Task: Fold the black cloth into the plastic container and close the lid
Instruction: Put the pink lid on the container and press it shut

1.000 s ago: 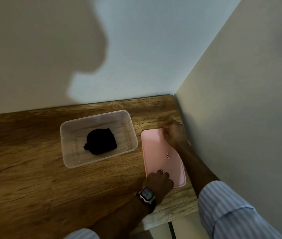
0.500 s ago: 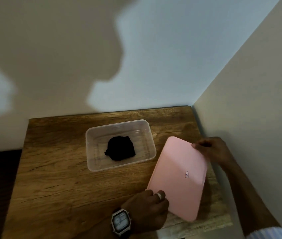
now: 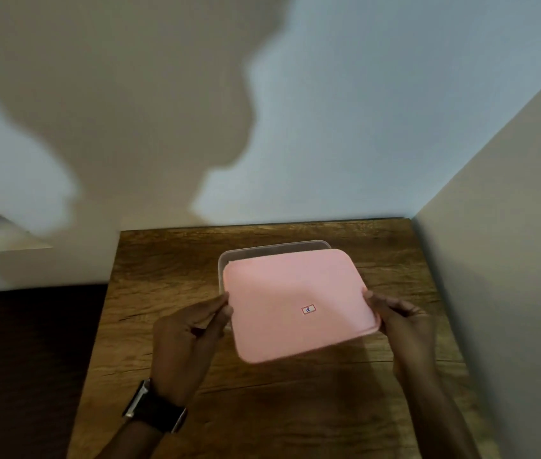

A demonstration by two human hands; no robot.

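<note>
I hold a pink lid (image 3: 292, 303) flat over the clear plastic container (image 3: 275, 248), and only the container's far rim and left edge show behind it. My left hand (image 3: 189, 336) pinches the lid's left edge, and my right hand (image 3: 401, 323) pinches its right edge. The lid's near side reaches past the container toward me. A small label sits on the lid's top. The black cloth is hidden under the lid.
The wooden table (image 3: 163, 309) stands in a corner, with a wall (image 3: 295, 127) behind it and another wall (image 3: 510, 260) close along its right side. A dark floor lies to the left. A watch (image 3: 154, 407) is on my left wrist.
Both hands lifted the pink lid from the table at the right and carried it left over the container, covering the black cloth. My left hand shifted to the lid's left edge.
</note>
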